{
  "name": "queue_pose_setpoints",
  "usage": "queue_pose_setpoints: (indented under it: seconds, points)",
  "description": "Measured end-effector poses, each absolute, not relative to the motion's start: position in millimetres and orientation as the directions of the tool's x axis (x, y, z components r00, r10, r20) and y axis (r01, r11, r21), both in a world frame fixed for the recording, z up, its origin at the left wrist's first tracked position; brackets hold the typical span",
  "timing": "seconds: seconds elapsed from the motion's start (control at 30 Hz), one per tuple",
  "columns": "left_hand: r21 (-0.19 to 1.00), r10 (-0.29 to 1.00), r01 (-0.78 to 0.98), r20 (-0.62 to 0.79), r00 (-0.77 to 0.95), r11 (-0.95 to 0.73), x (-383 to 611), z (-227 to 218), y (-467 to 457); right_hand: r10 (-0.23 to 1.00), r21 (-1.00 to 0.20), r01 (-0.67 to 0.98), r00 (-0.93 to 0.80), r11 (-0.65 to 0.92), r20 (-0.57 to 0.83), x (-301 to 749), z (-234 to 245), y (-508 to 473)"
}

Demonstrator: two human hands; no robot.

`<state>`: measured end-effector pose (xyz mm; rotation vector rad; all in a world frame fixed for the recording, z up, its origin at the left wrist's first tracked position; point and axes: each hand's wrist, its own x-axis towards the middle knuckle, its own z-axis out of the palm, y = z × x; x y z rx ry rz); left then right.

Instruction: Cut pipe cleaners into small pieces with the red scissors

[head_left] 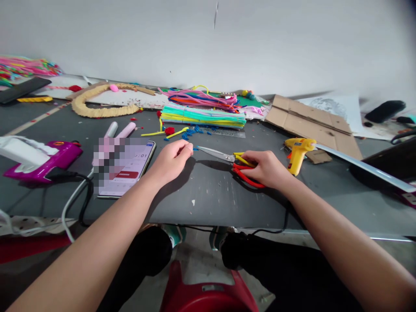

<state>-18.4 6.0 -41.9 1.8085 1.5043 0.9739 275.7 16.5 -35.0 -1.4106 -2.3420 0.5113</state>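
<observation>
My left hand [173, 159] is closed in a pinch, and a short end of blue pipe cleaner [195, 149] pokes out from its fingertips. Just to the right, the scissors [217, 154] point their metal blades at that end. My right hand [264, 168] grips the red and yellow handles, with the blades close together. Behind my left hand lie several small blue pieces [194, 131], a red pompom [169, 131] and bits of yellow pipe cleaner [152, 134]. How much blue pipe cleaner sits inside my left fingers is hidden.
Bundled pipe cleaners [203, 117] lie at the back, near a beige wrapped ring [97, 112]. A phone [126, 173] and a purple power strip [48, 162] are on the left. A yellow glue gun [299, 155] and cardboard [315, 123] stand on the right.
</observation>
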Motion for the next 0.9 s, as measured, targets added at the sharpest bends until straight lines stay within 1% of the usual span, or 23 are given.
queue_pose_setpoints:
  seconds: [0.17, 0.47, 0.9]
  points:
    - [0.831, 0.984, 0.527, 0.155, 0.088, -0.178, -18.3, -43.8, 7.3, 0.913, -0.512, 0.763, -0.386, 0.395, 0.13, 275.0, -37.5, 12.6]
    - [0.87, 0.989, 0.471, 0.136, 0.051, -0.144, -17.0, -45.7, 7.9, 0.901, -0.477, 0.773, -0.418, 0.419, 0.114, 277.0, -39.7, 13.4]
    - [0.849, 0.988, 0.504, 0.138, 0.075, -0.157, -15.8, -39.2, 4.4, 0.894, -0.452, 0.778, -0.434, 0.436, 0.114, 275.2, -36.3, 14.0]
